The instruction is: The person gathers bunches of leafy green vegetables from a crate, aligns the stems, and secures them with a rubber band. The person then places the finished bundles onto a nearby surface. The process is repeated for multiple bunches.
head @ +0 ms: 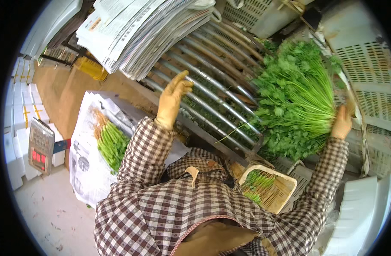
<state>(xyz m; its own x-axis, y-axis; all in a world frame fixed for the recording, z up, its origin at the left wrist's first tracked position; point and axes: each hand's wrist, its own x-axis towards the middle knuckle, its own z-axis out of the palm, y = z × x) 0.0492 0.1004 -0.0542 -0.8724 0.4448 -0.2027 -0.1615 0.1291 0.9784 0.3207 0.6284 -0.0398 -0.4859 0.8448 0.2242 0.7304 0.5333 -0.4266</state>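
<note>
My left hand (pixel 173 99), in a yellowish glove, is raised over a rack of metal bars (pixel 214 112). It holds nothing, and its fingers are partly spread. My right hand (pixel 342 123) is at the root end of a large heap of leafy green herbs (pixel 294 102), which looks like coriander. Its fingers lie against the stem ends; whether they close around any is hidden. The heap lies on its side at the right end of the rack, leaves towards the bars. A smaller bundle of greens with brown roots (pixel 112 140) lies on newspaper (pixel 83 163) by my left sleeve.
A thick stack of newspapers (pixel 144 35) rests on the rack's far left. A digital scale display (pixel 41 147) and white boxes (pixel 19 105) stand at left. Beside my body is a plastic basket (pixel 280 195) with greens. Perforated crates (pixel 363 73) border the right side.
</note>
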